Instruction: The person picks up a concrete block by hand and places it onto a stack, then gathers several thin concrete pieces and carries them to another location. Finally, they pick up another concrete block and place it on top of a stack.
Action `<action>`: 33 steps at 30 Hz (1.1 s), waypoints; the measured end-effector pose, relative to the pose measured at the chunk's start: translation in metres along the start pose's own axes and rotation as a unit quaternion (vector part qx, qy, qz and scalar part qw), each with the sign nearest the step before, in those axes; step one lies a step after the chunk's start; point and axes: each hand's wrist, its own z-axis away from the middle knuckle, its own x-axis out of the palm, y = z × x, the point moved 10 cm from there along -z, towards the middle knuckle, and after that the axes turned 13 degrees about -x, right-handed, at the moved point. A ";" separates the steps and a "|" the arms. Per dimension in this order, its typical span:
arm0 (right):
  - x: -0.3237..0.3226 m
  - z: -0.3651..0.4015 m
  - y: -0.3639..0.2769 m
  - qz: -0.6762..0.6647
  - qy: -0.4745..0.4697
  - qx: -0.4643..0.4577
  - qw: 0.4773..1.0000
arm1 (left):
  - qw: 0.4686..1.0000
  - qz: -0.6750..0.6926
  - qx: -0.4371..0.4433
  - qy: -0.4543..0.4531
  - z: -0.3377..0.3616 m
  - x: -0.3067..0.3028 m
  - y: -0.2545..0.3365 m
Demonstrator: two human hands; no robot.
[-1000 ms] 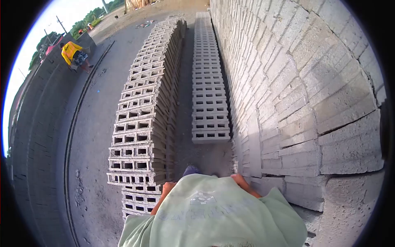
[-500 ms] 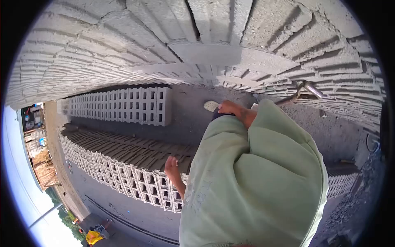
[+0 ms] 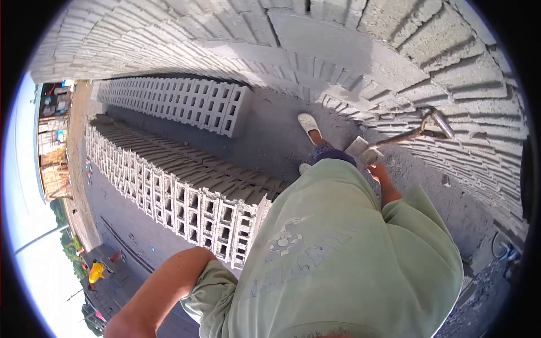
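My right hand hangs low beside my right leg, fingers loosely apart and holding nothing. It is nearest to a shovel, overlapping the lower edge of its grey blade in this view. The shovel's handle lies toward the block wall, with the metal grip at its upper right end. On the left, my left arm is bent outward at the elbow; its hand is cut off by the lower edge of the view.
A long row of stacked hollow blocks stands ahead on the left. A nearer row of hollow blocks runs close beside my left side. My pale clog is on the dusty ground. A person in yellow is far off at lower left.
My left hand has left its place by the nearer block row and gone out of view. My right hand has moved from near my knee to beside the shovel blade. The view has turned.
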 end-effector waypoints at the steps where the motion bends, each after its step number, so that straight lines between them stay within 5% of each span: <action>1: 0.011 -0.016 0.015 0.021 -0.014 -0.013 1.000 | 0.993 0.061 -0.068 -0.069 0.003 -0.019 -0.026; 2: 0.024 -0.032 0.042 -0.032 0.005 0.023 0.999 | 0.975 0.109 -0.142 -0.133 0.014 -0.041 -0.047; 3: 0.034 -0.050 0.052 -0.123 0.009 0.028 0.992 | 0.961 -0.089 -0.261 -0.028 0.043 -0.063 -0.082; 4: 0.040 -0.069 0.041 -0.090 -0.010 -0.074 0.993 | 0.903 -0.213 -0.362 -0.090 0.096 -0.052 -0.103; 5: 0.035 -0.092 0.024 -0.059 -0.032 -0.173 0.983 | 0.801 -0.329 -0.491 -0.097 0.156 -0.061 -0.122; 6: -0.009 -0.072 -0.062 -0.110 -0.069 -0.018 0.991 | 0.699 -0.400 -0.563 -0.186 0.217 -0.074 -0.129; 7: 0.002 -0.103 -0.063 -0.021 -0.093 -0.181 0.979 | 0.590 -0.445 -0.589 -0.327 0.285 -0.100 -0.128; 8: -0.013 -0.111 -0.097 -0.039 -0.076 -0.140 0.986 | 0.519 -0.458 -0.581 -0.427 0.348 -0.118 -0.104; 9: 0.001 -0.145 -0.101 0.149 -0.133 -0.247 0.948 | 0.397 -0.414 -0.651 -0.496 0.412 -0.141 -0.063; 10: -0.004 -0.155 -0.129 0.119 -0.170 -0.247 0.947 | 0.255 -0.361 -0.693 -0.569 0.469 -0.157 -0.011; 11: -0.009 -0.174 -0.133 0.134 -0.179 -0.195 0.955 | 0.181 -0.304 -0.706 -0.613 0.536 -0.183 0.051; 12: 0.010 -0.207 -0.124 0.271 -0.264 -0.243 0.893 | 0.105 -0.290 -0.707 -0.636 0.551 -0.174 0.093; 14: 0.016 -0.260 -0.130 0.275 -0.311 -0.310 0.855 | 0.061 -0.238 -0.727 -0.641 0.595 -0.165 0.155; 16: 0.003 -0.282 -0.196 0.259 -0.379 -0.318 0.830 | 0.154 -0.385 -0.852 -0.321 0.566 -0.198 0.149; 17: -0.001 -0.325 -0.189 0.139 -0.327 -0.211 0.911 | 0.127 -0.428 -0.848 -0.286 0.555 -0.200 0.147; 22: 0.028 -0.402 -0.323 0.059 -0.371 -0.239 0.895 | 0.091 -0.458 -0.854 -0.228 0.593 -0.183 0.134; 24: 0.051 -0.416 -0.368 0.065 -0.407 -0.253 0.875 | 0.129 -0.359 -0.862 -0.333 0.637 -0.154 0.129; 25: 0.062 -0.410 -0.398 0.091 -0.419 -0.278 0.859 | 0.101 -0.370 -0.850 -0.360 0.629 -0.149 0.122; 29: 0.108 -0.364 -0.489 0.105 -0.444 -0.337 0.823 | 0.130 -0.498 -0.840 -0.174 0.584 -0.197 0.100; 31: 0.128 -0.326 -0.516 0.110 -0.474 -0.359 0.796 | 0.091 -0.550 -0.819 -0.140 0.577 -0.226 0.098; 33: 0.154 -0.309 -0.517 0.128 -0.496 -0.370 0.775 | 0.120 -0.528 -0.823 -0.170 0.593 -0.239 0.090</action>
